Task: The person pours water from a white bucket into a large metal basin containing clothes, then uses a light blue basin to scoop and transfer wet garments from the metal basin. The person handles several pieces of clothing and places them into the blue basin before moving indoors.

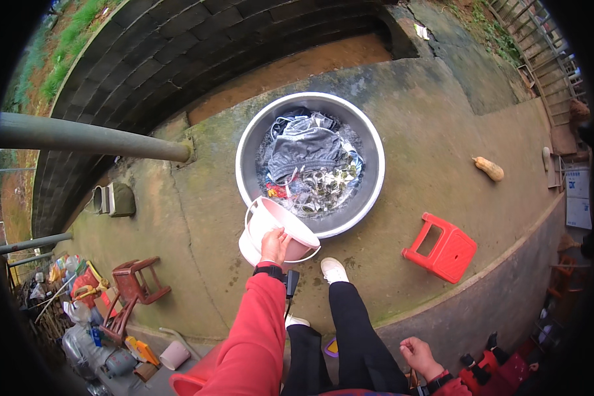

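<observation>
My left hand (275, 246) is closed on a pale pink bucket (252, 245), which is tipped over the near-left rim of a large round metal basin (244, 155). Its thin handle hangs loose round the mouth. Inside the basin, grey clothes (307, 150) and patterned, partly red cloth lie soaking in rippled, foamy-looking water. Well away from the basin, my right hand (421, 358) hangs low at my right side. Its fingers are curled in, and nothing shows in them.
A red plastic stool (445, 249) stands on the concrete to the right, with a tan gourd (488, 169) farther off. At left are a metal pole (99, 138), a brown wooden chair (138, 280) and piled clutter (86, 290). A block wall (152, 66) runs behind.
</observation>
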Motion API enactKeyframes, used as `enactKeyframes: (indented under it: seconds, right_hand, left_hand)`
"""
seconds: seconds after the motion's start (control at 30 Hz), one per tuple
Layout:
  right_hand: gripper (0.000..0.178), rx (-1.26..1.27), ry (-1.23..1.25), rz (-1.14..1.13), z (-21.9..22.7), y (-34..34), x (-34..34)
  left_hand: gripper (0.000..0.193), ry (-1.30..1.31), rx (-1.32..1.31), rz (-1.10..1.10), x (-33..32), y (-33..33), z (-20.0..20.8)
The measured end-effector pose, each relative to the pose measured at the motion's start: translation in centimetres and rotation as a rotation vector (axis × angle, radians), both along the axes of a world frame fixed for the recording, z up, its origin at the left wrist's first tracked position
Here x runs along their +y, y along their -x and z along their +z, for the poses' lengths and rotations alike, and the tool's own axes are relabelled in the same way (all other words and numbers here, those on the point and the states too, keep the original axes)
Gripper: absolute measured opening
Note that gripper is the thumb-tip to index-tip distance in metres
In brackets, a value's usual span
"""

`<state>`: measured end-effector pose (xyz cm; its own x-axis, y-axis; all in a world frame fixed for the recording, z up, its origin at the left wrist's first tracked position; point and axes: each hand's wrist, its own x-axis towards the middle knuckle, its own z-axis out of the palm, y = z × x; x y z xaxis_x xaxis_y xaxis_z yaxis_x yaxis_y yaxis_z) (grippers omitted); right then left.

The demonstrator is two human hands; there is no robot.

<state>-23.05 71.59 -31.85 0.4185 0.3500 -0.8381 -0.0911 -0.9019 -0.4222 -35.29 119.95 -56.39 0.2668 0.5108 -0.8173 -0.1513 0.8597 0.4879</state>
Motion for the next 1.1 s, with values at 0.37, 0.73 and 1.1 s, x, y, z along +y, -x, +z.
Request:
enactKeyframes:
  seconds: [0.37, 0.73, 1.1]
  right_hand:
    - [0.016, -0.06, -0.042, 0.16, 1.2, -1.7, 2.8]
    - [0.015, -0.158, -0.266, 0.532, 2.7, 2.7, 6.1]
    - [0.017, -0.206, -0.502, 0.911, 6.5, 8.1, 13.9]
  left_hand:
    - [0.018, 0.109, 0.261, 0.163, -4.8, 18.0, 9.1]
    - [0.042, 0.001, 0.21, 0.651, -13.7, 34.5, 20.8]
    - [0.065, -0.433, -0.114, 1.306, -29.0, 56.2, 34.6]
